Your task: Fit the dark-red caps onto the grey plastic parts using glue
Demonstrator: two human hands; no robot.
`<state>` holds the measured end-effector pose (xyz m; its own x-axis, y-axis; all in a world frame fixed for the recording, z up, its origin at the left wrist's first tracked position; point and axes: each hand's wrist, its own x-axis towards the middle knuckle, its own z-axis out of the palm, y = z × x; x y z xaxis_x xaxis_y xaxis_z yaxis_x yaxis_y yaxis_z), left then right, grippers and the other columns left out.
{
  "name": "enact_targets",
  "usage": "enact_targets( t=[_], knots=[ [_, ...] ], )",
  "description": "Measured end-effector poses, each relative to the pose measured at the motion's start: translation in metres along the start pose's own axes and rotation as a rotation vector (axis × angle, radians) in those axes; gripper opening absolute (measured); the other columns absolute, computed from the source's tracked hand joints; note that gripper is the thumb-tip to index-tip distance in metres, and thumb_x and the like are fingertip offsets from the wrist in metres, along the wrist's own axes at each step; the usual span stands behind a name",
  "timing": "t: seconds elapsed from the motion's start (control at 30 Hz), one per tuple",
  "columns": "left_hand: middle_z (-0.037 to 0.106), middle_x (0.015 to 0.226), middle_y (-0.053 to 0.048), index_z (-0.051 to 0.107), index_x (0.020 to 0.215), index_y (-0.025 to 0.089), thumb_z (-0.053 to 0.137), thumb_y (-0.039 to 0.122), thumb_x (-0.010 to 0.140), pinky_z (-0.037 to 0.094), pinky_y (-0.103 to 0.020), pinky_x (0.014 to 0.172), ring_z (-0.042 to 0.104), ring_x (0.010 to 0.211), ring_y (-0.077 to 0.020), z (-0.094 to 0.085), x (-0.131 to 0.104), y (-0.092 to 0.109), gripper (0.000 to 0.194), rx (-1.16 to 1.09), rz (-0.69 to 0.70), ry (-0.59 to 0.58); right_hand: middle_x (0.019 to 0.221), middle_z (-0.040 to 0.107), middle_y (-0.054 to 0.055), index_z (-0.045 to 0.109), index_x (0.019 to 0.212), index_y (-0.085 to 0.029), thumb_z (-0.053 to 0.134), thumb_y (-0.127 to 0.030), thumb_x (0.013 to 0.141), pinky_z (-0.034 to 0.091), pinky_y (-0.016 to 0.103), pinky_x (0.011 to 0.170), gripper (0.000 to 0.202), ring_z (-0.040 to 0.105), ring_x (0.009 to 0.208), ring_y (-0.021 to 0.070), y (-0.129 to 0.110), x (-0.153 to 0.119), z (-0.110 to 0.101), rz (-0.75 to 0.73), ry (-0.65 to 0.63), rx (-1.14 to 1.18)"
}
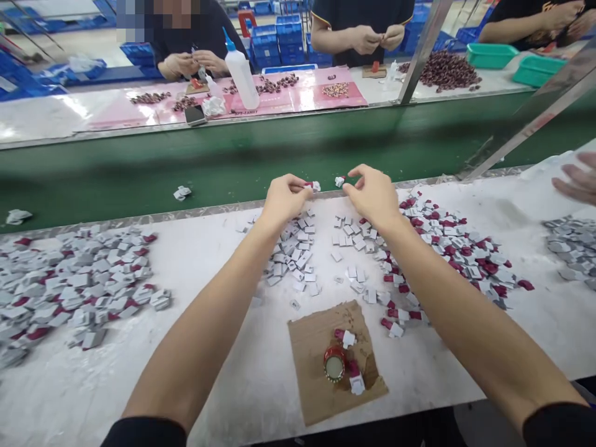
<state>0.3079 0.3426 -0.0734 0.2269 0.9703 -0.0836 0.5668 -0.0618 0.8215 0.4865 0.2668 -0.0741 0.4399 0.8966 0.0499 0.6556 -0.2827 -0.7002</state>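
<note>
Clock face: centred on mid-view, with twelve toward the far side.
Left hand (pixel 284 197): sits near the centre, toward eleven; pinches a maroon-and-white piece (pixel 315 185) between thumb and fingers, at the near edge of the green belt (pixel 223 155).
Right hand (pixel 374 194): sits between two and three; looks released, with thumb and forefinger parted.
Second piece (pixel 339 182): shows white and maroon just off the right fingertips, on their nine o'clock side; whether touched, impossible to tell.
Plain pale pieces (pixel 294 248): lie loose on the counter (pixel 223 372), from the centre toward six and four.
Right heap (pixel 459 251): mixes maroon and white, spreads around three, partly behind the right forearm.
Left heap (pixel 93 279): spreads between eight and nine, mostly white with maroon bits.
Cardboard (pixel 321 403): lies between five and six, carrying a red bottle cap (pixel 334 366) and two maroon-and-white pieces (pixel 356 382) close by.
White bottle (pixel 242 77): stands at eleven on the pink mat (pixel 298 99), beyond the green belt.
Co-workers' hands (pixel 377 40): work at one, two and near eleven.
</note>
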Motion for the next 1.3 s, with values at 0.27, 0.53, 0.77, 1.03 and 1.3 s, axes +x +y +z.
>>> enact_targets(
  t=[0.27, 0.53, 0.77, 1.03, 1.3],
  knots=[
    [0.078, 0.095, -0.01, 0.067, 0.085, 0.02, 0.088, 0.021, 0.085, 0.055, -0.037, 0.088, 0.072, 0.091, -0.0257, 0.016, 0.075, -0.015, 0.021, 0.165, -0.109, 0.05, 0.116, 0.082, 0.016, 0.082, 0.099, -0.019, 0.071, -0.006, 0.086, 0.051, 0.049, 0.108, 0.021, 0.072, 0.12, 0.0366, -0.015, 0.051, 0.042, -0.059, -0.092, 0.0],
    [0.073, 0.114, -0.012, 0.075, 0.104, 0.024, 0.08, 0.022, 0.082, 0.047, -0.055, 0.112, 0.06, 0.125, -0.0411, -0.017, 0.006, -0.019, 0.023, 0.431, 0.144, -0.056, 0.1, 0.083, 0.009, 0.08, 0.117, -0.021, 0.083, -0.036, 0.088, 0.065, 0.037, 0.072, 0.033, 0.081, 0.088, 0.027, 0.004, -0.052, -0.02, -0.023, -0.165, 0.343],
    [0.075, 0.101, -0.015, 0.073, 0.079, 0.021, 0.066, 0.017, 0.094, 0.05, -0.055, 0.106, 0.066, 0.114, -0.0403, -0.023, -0.028, -0.02, 0.018, 0.523, 0.24, -0.133, 0.083, 0.084, 0.006, 0.08, 0.112, -0.025, 0.086, -0.044, 0.094, 0.068, 0.036, 0.07, 0.026, 0.084, 0.079, 0.0254, 0.025, -0.138, -0.051, 0.138, -0.11, 0.666],
    [0.08, 0.093, -0.007, 0.078, 0.116, 0.023, 0.074, 0.033, 0.099, 0.06, -0.036, 0.068, 0.075, 0.079, -0.0248, -0.04, -0.106, -0.002, 0.019, -0.025, 0.052, -0.28, 0.086, 0.085, 0.001, 0.084, 0.107, -0.03, 0.097, -0.04, 0.087, 0.067, 0.024, 0.072, 0.026, 0.083, 0.08, 0.0185, 0.036, -0.183, -0.063, 0.244, -0.16, 0.937],
    [0.078, 0.113, -0.006, 0.078, 0.117, 0.026, 0.061, 0.028, 0.107, 0.066, -0.042, 0.086, 0.076, 0.095, -0.0241, -0.027, -0.215, -0.047, 0.02, 0.067, 0.163, -0.168, 0.099, 0.088, 0.003, 0.09, 0.109, -0.036, 0.09, -0.045, 0.095, 0.072, 0.026, 0.08, 0.017, 0.087, 0.091, 0.0223, 0.045, -0.235, -0.063, 0.263, -0.181, 0.757]
  ],
)
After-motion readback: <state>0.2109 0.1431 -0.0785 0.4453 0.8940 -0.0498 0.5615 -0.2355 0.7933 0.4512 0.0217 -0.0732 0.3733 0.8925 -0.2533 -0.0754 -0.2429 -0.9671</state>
